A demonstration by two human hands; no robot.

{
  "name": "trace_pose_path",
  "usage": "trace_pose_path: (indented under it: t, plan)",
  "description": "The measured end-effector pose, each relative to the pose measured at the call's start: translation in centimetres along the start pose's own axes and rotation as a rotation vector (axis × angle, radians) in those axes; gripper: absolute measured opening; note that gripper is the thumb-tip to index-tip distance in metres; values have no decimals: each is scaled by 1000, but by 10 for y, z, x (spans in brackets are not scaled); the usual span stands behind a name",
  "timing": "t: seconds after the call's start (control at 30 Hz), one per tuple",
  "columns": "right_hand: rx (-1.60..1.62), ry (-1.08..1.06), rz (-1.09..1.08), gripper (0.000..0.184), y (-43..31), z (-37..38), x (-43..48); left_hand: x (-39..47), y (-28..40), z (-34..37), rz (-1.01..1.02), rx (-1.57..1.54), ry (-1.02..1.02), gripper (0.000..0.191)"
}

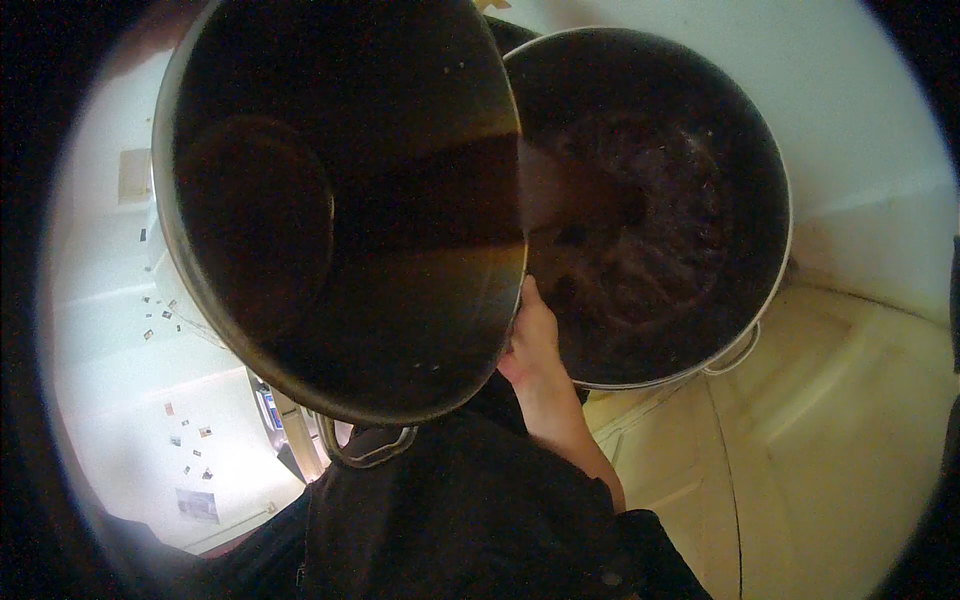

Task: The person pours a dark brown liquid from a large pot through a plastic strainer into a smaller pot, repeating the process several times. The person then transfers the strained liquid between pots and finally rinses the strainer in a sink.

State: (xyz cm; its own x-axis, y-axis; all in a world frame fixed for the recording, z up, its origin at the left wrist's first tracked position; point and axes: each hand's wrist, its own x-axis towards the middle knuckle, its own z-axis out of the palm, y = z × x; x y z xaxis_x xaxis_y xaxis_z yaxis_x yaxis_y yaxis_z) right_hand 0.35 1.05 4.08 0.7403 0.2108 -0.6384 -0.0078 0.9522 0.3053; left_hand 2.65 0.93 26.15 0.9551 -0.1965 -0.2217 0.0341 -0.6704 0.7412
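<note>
A large metal pot (pixel 420 315) is tilted on its side at the left and middle, its dark inside facing me. Dark liquid runs over its right rim in a wide stream (pixel 559 187) and falls into a second large round pot (pixel 784 225). Dark liquid (pixel 660 225) in that second pot is stirred up and rippled. My right hand (pixel 534 334) grips the tilted pot near the lower part of its pouring rim, with the fingers partly hidden behind it. A looped metal handle (pixel 367 454) hangs at the tilted pot's lower edge. My left hand is out of view.
The second pot has a wire-like side handle (pixel 735 356) above a pale yellowish surface (pixel 825 457). A pale wall (pixel 847 112) stands close behind it. At the left are a white wall (pixel 225 450) with small pictures and a bright opening. A reddish blur lies at the upper left.
</note>
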Motion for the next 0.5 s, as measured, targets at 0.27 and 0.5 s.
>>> trace_pose_path:
  t: [0.27,0.5]
  plan:
    - [87,-96,-128,43,-9,-24,20,-3,-51,17,37,-101,-110,33]
    - [63,-63,-77,44,-2,-30,19,-12,-47,20,52,-64,-78,33]
